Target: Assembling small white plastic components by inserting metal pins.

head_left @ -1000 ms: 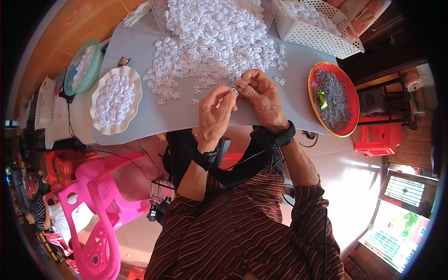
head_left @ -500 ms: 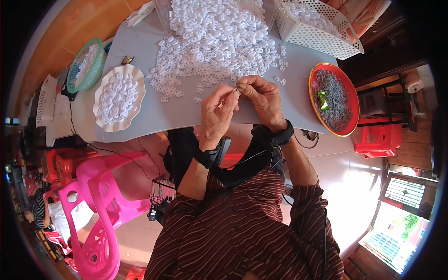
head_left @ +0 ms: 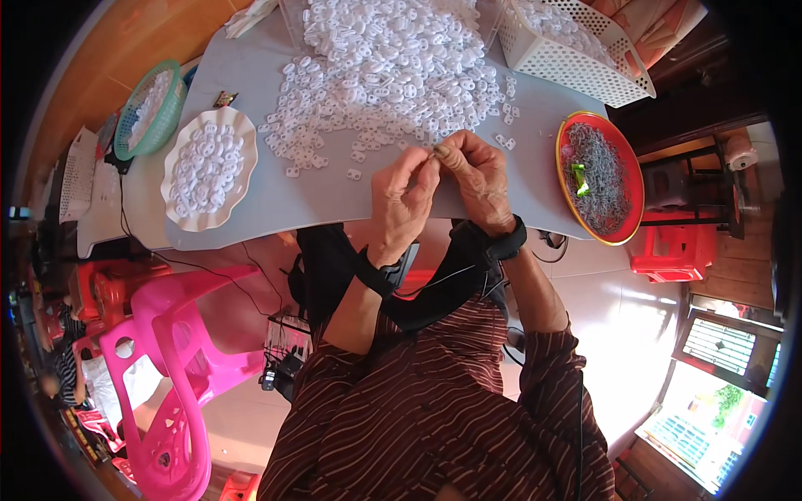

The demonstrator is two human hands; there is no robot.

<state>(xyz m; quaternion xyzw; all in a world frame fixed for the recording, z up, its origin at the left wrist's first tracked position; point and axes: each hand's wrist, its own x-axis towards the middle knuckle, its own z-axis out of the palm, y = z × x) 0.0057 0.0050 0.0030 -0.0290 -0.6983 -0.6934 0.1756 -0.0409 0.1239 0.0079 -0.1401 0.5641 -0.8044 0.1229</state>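
Observation:
My left hand (head_left: 403,200) and my right hand (head_left: 473,174) meet fingertip to fingertip above the near edge of the grey table (head_left: 317,196). Together they pinch a small white plastic piece (head_left: 435,151), mostly hidden by the fingers. Just beyond them lies a big heap of small white plastic pieces (head_left: 393,63). A red plate of thin grey metal bits (head_left: 599,176) sits right of my right hand. A white scalloped plate with white pieces (head_left: 206,167) sits to the left.
A white perforated basket (head_left: 576,46) with white pieces stands at the back right. A green mesh bowl (head_left: 150,108) sits at the far left. A pink plastic chair (head_left: 171,367) stands low on the left, a red stool (head_left: 677,242) on the right.
Both hands have stayed together at the table's near edge, with only small finger movements on the piece between them.

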